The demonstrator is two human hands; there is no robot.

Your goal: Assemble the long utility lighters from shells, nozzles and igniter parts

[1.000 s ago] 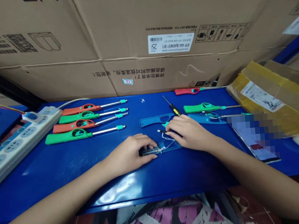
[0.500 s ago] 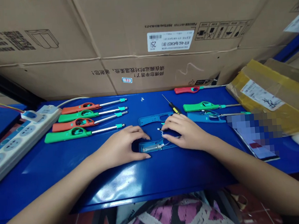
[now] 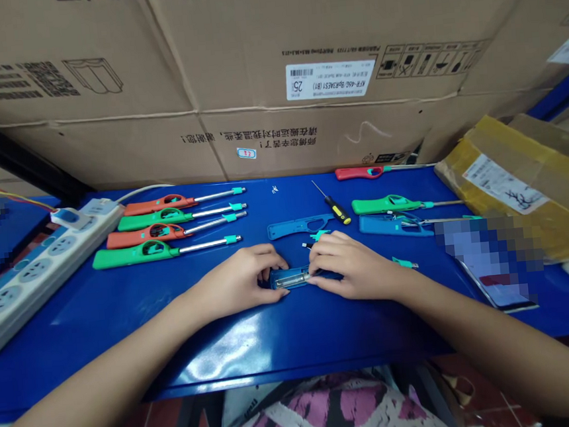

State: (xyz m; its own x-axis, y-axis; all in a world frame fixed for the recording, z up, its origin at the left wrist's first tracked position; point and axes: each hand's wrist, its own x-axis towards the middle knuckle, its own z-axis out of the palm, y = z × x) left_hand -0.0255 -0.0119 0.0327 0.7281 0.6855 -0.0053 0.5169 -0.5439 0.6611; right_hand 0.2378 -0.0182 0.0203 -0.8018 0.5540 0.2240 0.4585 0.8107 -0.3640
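An opened blue lighter body (image 3: 290,278) with a clear fuel tank lies on the blue table (image 3: 285,333). My left hand (image 3: 240,280) curls round its left end. My right hand (image 3: 351,264) grips its right end, fingers bent, hiding the wires there. A separate blue shell half (image 3: 298,226) lies just behind, beside a small black-and-yellow screwdriver (image 3: 336,205). A small teal part (image 3: 404,263) rests to the right of my right hand.
Several finished red and green long-nozzle lighters (image 3: 166,232) lie in a row at left, next to a white power strip (image 3: 31,275). More lighters (image 3: 388,204) lie at right. Cardboard boxes (image 3: 252,77) wall off the back; a taped parcel (image 3: 516,183) sits at right.
Both hands have closed in on the blue lighter body from either side. My right hand shifted left and nearer, uncovering the teal part on the table.
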